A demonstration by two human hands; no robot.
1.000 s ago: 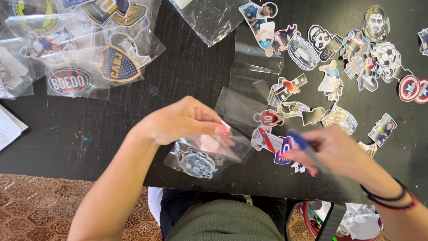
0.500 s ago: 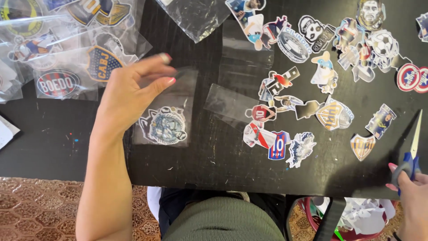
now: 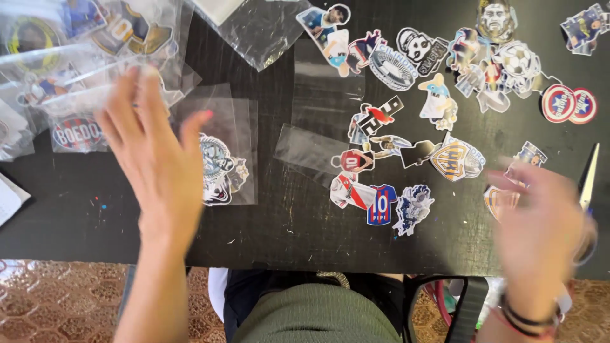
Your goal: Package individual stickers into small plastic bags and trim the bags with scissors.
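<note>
Stickers sealed in a clear sleeve (image 3: 222, 168) lie flat on the black surface (image 3: 279, 222), left of middle, with the sleeve's left part hidden under the left hand (image 3: 159, 165). That hand is spread flat, palm down, fingers (image 3: 143, 105) straight and fanned apart, gripping nothing; whether the palm presses the sleeve or floats just above it cannot be told, since the hand is blurred. Its fingertips reach up to the heap of filled sleeves (image 3: 82, 70) at the upper left corner, which runs off the left and top edges of the view.

Just right of the sleeve, two empty clear sleeves (image 3: 318, 121) lie partly overlapping, and past them the loose cut-out stickers (image 3: 406, 133) spread across the upper right, many touching or overlapping. A striped shirt sticker (image 3: 380, 204) sits lowest of the group, nearest the front edge.

The right hand (image 3: 540, 222) is at the lower right, heavily blurred, over a shield-shaped sticker (image 3: 499, 197); its fingers look loosely open, but how far, and whether anything is held, cannot be told. Scissors (image 3: 588, 181) stand just beside it near the right edge, blade pointing up, with the handle hidden behind the hand.

Bare black surface runs as a strip along the front edge between the two hands, and a wider bare patch lies below the heap at the left. A white paper corner (image 3: 9, 200) pokes in at the left edge.
</note>
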